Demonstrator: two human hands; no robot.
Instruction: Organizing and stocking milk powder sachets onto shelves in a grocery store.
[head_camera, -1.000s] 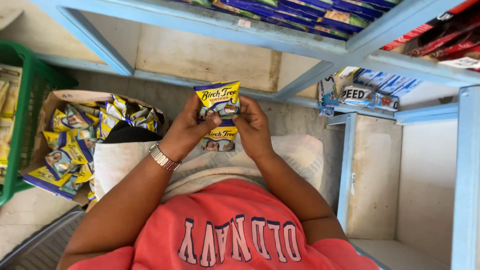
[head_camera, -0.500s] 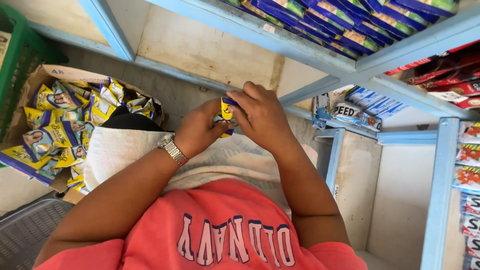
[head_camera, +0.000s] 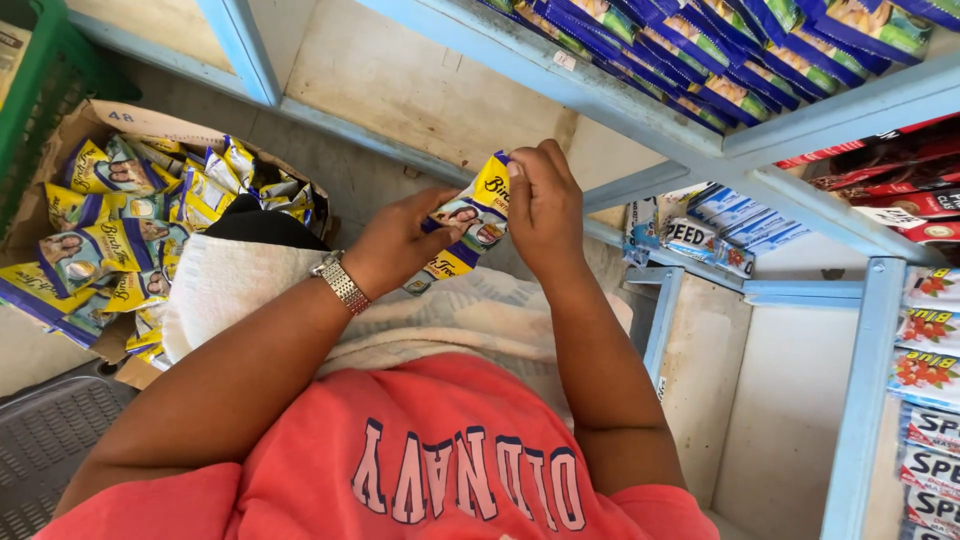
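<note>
Both of my hands hold a small stack of yellow and blue sachets (head_camera: 470, 218) in front of my chest. My left hand (head_camera: 395, 243), with a metal watch on its wrist, grips the lower end of the stack. My right hand (head_camera: 543, 205) pinches the top sachet at its upper edge. The sachets are tilted, with their upper end toward the light blue shelf (head_camera: 560, 80) above.
An open cardboard box (head_camera: 110, 125) at the left holds several more of the same sachets. A green crate (head_camera: 40, 90) stands beyond it. Blue packets (head_camera: 720, 60) fill the upper shelf; other packets (head_camera: 930, 350) line the racks at the right. A grey mat (head_camera: 45, 440) lies lower left.
The view has swung left and down. My hands have lifted the sachets a little and tilted them, and the right hand now pinches the top one.
</note>
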